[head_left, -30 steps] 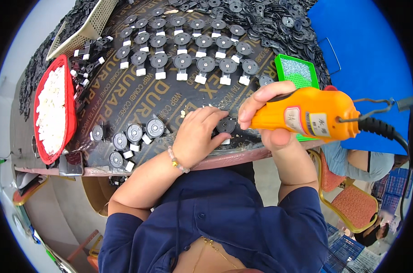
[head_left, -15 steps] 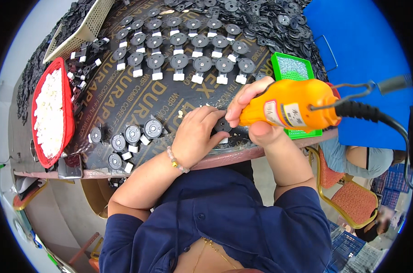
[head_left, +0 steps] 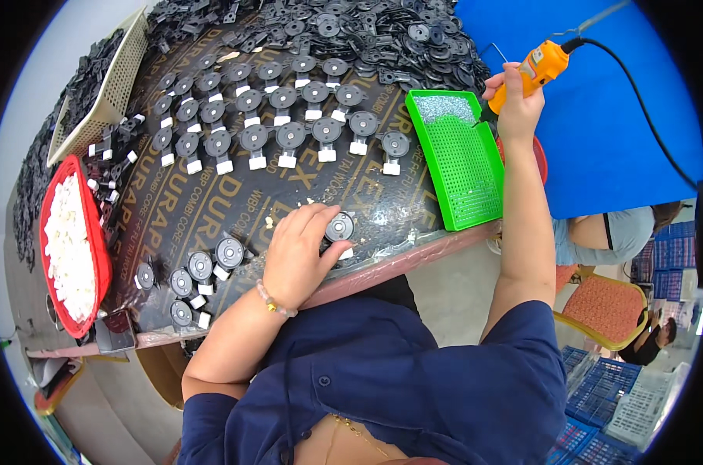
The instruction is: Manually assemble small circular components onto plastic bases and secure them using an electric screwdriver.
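Note:
With its fingers around the edge of a black round plastic part [head_left: 340,226], my left hand [head_left: 293,252] steadies it near the table's front edge. A white piece shows at the part's lower end. My right hand [head_left: 520,108] grips an orange electric screwdriver [head_left: 543,65], whose dark tip hovers at the right side of a green tray [head_left: 420,147]. Small silvery screws [head_left: 444,108] lie heaped at the tray's far end, with some scattered nearer. Whether a screw sits on the tip is too small to tell.
Rows of black parts with white ends [head_left: 290,136] stand beyond my left hand; several more [head_left: 200,266] lie left. A red basket [head_left: 103,263] holds white pieces. Black parts [head_left: 328,27] pile up behind. A cable [head_left: 646,108] hangs over a blue surface [head_left: 592,155]. Another person sits at right.
My right hand has lifted the screwdriver off the black part and carried it right and away from me, to the green tray. My left hand stays on the part. The whole view has shifted.

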The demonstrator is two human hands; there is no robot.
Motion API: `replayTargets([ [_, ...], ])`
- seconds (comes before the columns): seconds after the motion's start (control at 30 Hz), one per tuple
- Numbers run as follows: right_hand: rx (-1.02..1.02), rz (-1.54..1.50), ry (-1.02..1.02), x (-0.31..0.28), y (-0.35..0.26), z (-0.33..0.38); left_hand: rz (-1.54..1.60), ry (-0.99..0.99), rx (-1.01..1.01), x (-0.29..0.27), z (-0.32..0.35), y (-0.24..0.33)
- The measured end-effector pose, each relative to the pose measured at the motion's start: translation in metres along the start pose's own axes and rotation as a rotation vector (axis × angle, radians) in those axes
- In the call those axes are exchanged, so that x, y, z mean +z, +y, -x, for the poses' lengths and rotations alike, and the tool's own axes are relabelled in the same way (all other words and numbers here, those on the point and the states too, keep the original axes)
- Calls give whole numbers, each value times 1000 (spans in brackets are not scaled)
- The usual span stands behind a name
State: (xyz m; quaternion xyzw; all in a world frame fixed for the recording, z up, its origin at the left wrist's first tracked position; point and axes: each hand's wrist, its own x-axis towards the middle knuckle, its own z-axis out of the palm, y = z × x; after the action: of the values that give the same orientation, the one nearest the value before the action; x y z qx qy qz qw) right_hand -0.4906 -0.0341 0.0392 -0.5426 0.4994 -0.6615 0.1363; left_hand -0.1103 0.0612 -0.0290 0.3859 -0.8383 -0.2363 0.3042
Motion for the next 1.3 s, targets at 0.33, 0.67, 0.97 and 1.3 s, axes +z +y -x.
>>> replayTargets([
  [0.33,1,12,71,-11,28,2,-14,-5,6,2,1,-3],
  [0.67,-89,-187,52,2,-25,19,-40,13,-43,-5,-1,1],
  [0.97,104,-824,-500,111,-100,128,-78,52,-32,-2,-1,-5],
  [1.3,281,-720,-623,140,-103,138,-59,68,-56,-3,-1,-2],
])
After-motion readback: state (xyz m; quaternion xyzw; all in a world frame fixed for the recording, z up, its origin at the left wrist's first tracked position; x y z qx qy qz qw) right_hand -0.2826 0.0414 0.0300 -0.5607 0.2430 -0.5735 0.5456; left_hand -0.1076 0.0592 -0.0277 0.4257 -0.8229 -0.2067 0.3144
